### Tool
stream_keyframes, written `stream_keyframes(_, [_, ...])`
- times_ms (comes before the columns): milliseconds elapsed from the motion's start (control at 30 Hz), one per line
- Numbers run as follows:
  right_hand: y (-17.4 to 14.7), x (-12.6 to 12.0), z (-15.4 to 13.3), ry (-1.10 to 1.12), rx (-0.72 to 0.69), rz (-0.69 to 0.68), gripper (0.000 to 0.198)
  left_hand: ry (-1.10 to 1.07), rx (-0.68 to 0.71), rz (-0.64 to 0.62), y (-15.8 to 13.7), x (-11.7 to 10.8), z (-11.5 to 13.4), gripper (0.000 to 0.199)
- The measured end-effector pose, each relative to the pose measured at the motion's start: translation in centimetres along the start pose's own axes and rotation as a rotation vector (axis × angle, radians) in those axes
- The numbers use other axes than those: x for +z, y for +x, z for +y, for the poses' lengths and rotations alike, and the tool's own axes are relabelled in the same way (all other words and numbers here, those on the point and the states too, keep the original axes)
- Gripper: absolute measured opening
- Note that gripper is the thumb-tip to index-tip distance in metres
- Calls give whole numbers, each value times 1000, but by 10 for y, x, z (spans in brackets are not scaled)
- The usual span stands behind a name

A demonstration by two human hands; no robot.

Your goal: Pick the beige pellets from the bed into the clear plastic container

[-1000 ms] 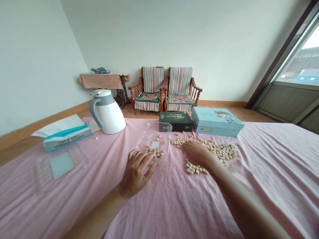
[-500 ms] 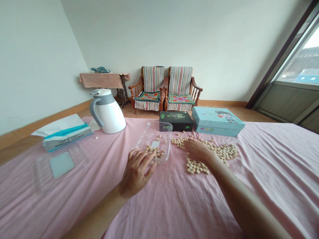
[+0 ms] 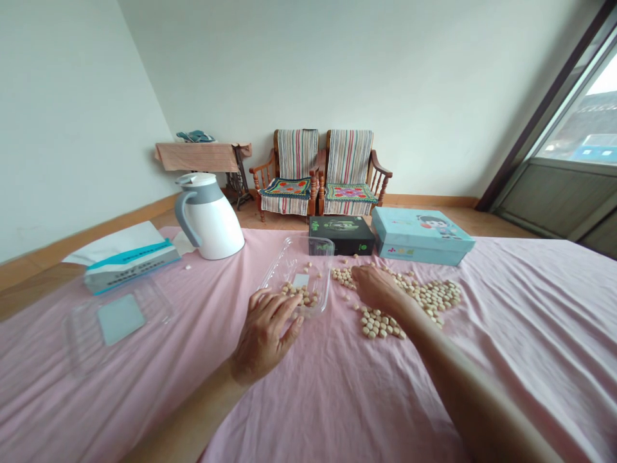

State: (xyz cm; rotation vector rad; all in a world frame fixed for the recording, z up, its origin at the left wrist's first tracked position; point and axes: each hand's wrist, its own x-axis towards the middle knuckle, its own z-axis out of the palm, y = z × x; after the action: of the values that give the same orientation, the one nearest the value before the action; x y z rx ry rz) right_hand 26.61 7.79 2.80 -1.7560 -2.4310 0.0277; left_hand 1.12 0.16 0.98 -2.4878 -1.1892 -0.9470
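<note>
A clear plastic container (image 3: 318, 245) lies on the pink cloth (image 3: 337, 399) with several pale seeds in it. My left hand (image 3: 264, 334) rests flat at its near edge, fingertips touching the rim. Many more pale seeds (image 3: 434, 294) lie spread on the cloth to the right, with a small cluster (image 3: 378, 325) nearer me. My right hand (image 3: 375, 287) lies palm down over the seeds just right of the container, fingers curled on them; whether it holds any is hidden.
A white jug (image 3: 209, 217) with a grey handle stands at the back left. Beside it lie a tissue pack (image 3: 128, 257) and a clear lid (image 3: 118, 318). A black box (image 3: 342, 235) and a light blue box (image 3: 419, 235) sit behind the seeds. Two striped chairs (image 3: 321, 170) stand by the wall.
My right hand has slid left and away over the seeds, towards the container, uncovering the near cluster. My left hand has stayed put.
</note>
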Motion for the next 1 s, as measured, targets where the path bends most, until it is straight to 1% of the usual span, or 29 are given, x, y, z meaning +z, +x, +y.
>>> stream_keyframes(33, [1, -5, -2, 80, 16, 86, 17, -2, -5, -2, 0, 0, 0, 32])
stream_keyframes(67, [2, -10, -6, 194, 3, 170, 16, -4, -9, -4, 0, 0, 0, 31])
stream_keyframes(100, [3, -15, -10, 329, -36, 241, 15, -5, -12, -6, 0, 0, 0, 31])
stream_keyframes(167, [3, -23, -18, 578, -125, 325, 21, -5, -16, -12, 0, 0, 0, 31])
stream_keyframes(200, [2, -26, -21, 649, -143, 346, 23, -4, -17, -12, 1, -1, 1, 31])
stream_keyframes(233, [2, -28, -23, 667, -137, 359, 23, -5, -16, -10, 1, -1, 1, 31])
stream_keyframes(267, [1, -28, -24, 632, -116, 361, 21, -6, -14, -9, 1, -1, 1, 32])
stream_keyframes(333, [-1, -25, -23, 455, -69, 292, 17, -8, -12, -7, 1, 0, 1, 32])
stream_keyframes(433, [-2, -12, -20, 183, -65, 47, 15, -4, -9, -5, 0, 0, 1, 31])
stream_keyframes(500, [-2, 1, -18, 92, -74, -76, 16, 2, -4, -4, 0, 0, 0, 33])
stream_keyframes(567, [-1, 12, -18, 61, -98, -116, 20, 7, 1, -5, 0, 0, 0, 34])
stream_keyframes(633, [1, 18, -16, 65, -126, -114, 21, 9, 4, -4, 0, 0, 0, 35])
stream_keyframes(700, [3, 18, -14, 102, -109, -76, 22, 8, 5, 4, 0, 0, 0, 35])
stream_keyframes(733, [4, 15, -13, 131, -82, -27, 21, 6, 4, 7, 0, 0, 0, 34])
stream_keyframes(800, [4, 6, -14, 231, -51, 128, 19, 1, -3, 10, 0, 0, 0, 32])
stream_keyframes(867, [4, -4, -20, 399, -79, 278, 14, -4, -11, 5, 0, 0, 1, 31])
stream_keyframes(900, [5, -7, -24, 505, -106, 320, 12, -6, -13, -3, 0, 0, 1, 30])
stream_keyframes(1000, [7, -11, -36, 828, -149, 338, 14, -11, -15, -13, 0, -1, 1, 31])
